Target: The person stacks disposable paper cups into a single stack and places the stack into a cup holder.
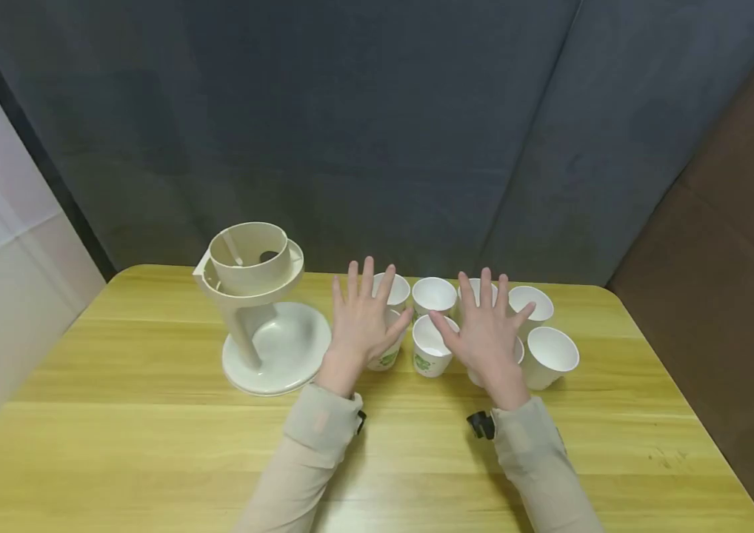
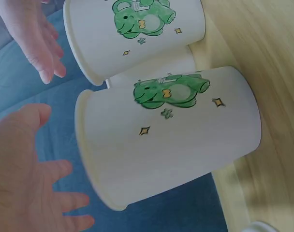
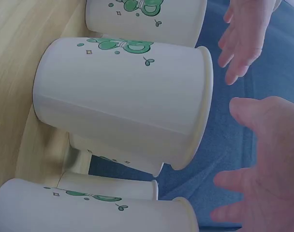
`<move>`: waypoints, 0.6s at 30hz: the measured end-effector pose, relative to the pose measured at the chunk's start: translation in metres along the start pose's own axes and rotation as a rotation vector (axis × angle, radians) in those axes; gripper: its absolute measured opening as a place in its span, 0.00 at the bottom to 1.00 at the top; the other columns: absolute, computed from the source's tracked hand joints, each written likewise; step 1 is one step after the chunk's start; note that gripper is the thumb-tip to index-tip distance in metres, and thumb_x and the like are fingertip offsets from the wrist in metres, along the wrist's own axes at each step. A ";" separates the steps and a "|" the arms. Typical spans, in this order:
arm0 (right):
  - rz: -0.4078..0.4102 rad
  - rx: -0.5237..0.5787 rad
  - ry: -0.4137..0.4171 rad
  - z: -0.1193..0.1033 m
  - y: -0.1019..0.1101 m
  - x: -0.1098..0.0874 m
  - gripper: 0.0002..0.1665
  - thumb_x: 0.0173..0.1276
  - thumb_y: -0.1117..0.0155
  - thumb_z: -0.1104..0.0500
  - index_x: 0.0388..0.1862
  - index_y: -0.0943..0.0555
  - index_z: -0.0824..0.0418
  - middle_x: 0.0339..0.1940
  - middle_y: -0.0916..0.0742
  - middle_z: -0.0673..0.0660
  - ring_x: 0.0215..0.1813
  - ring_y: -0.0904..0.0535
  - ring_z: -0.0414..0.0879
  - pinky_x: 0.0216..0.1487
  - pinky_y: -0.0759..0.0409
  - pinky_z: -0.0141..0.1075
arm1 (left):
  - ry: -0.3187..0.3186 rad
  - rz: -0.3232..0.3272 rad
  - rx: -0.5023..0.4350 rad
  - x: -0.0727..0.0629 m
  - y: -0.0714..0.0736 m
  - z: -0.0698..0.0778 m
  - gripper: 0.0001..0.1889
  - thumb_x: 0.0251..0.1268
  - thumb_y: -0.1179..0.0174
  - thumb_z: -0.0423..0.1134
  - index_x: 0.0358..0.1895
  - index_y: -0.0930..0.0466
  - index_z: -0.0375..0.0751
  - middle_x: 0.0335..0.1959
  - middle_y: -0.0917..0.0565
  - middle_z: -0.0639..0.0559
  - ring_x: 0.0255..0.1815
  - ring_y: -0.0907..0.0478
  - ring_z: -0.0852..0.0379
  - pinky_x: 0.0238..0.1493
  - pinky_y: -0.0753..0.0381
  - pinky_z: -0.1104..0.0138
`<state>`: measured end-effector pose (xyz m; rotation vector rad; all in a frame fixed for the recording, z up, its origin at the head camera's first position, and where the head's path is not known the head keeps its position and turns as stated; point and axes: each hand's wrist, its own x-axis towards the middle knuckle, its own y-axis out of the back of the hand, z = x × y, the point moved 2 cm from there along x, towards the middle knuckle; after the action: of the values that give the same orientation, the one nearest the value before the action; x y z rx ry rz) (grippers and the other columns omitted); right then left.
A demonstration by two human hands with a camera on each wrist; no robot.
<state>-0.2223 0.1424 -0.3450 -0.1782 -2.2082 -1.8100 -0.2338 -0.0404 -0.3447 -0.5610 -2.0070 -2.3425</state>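
Several white paper cups stand upright in two rows, among them a front cup between the hands and a right-end cup. My left hand is spread over the left cups, fingers straight, holding nothing. Likewise spread, my right hand hovers over the right cups and partly hides them. In the left wrist view a cup with a green bear print is beside the left hand. A printed cup stands near the right hand in the right wrist view.
Left of the cups stands a cream plastic stand with a ring-shaped top holder and a round base. The wooden table meets a dark cloth backdrop at its far edge. A brown panel borders the right side.
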 end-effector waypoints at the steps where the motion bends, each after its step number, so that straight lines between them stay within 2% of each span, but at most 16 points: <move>1: 0.006 0.008 0.004 0.000 0.000 0.000 0.48 0.63 0.53 0.30 0.74 0.45 0.56 0.74 0.46 0.67 0.73 0.60 0.66 0.56 0.62 0.76 | -0.008 0.011 -0.011 -0.001 0.001 -0.001 0.38 0.65 0.59 0.64 0.74 0.51 0.49 0.74 0.53 0.37 0.73 0.59 0.37 0.68 0.56 0.41; 6: 0.065 0.080 0.056 -0.001 -0.001 0.001 0.48 0.61 0.48 0.31 0.71 0.40 0.58 0.72 0.39 0.66 0.72 0.50 0.64 0.60 0.52 0.72 | -0.098 0.154 -0.129 -0.009 0.011 -0.007 0.36 0.63 0.50 0.57 0.71 0.42 0.44 0.71 0.43 0.36 0.71 0.49 0.38 0.66 0.50 0.41; 10: 0.144 0.207 0.154 -0.005 -0.005 0.001 0.45 0.58 0.39 0.37 0.66 0.34 0.63 0.65 0.29 0.66 0.67 0.38 0.63 0.62 0.41 0.62 | -0.181 0.248 -0.253 -0.021 0.019 -0.017 0.31 0.62 0.45 0.50 0.67 0.36 0.39 0.67 0.36 0.35 0.68 0.42 0.38 0.66 0.46 0.44; 14: 0.214 0.359 0.235 -0.011 -0.008 0.000 0.40 0.55 0.33 0.44 0.60 0.28 0.66 0.56 0.22 0.66 0.58 0.30 0.62 0.56 0.30 0.54 | -0.245 0.326 -0.333 -0.032 0.025 -0.027 0.28 0.60 0.42 0.44 0.61 0.30 0.33 0.62 0.30 0.34 0.63 0.34 0.38 0.63 0.38 0.46; 18: 0.242 0.444 0.260 -0.019 -0.010 -0.001 0.37 0.53 0.30 0.46 0.57 0.26 0.67 0.53 0.20 0.65 0.55 0.27 0.60 0.49 0.26 0.53 | -0.273 0.392 -0.363 -0.043 0.032 -0.035 0.26 0.58 0.40 0.43 0.58 0.27 0.30 0.58 0.26 0.35 0.59 0.30 0.40 0.59 0.32 0.48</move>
<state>-0.2215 0.1224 -0.3512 -0.1041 -2.2218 -1.1166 -0.1957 -0.0895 -0.3297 -1.2206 -1.3691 -2.4788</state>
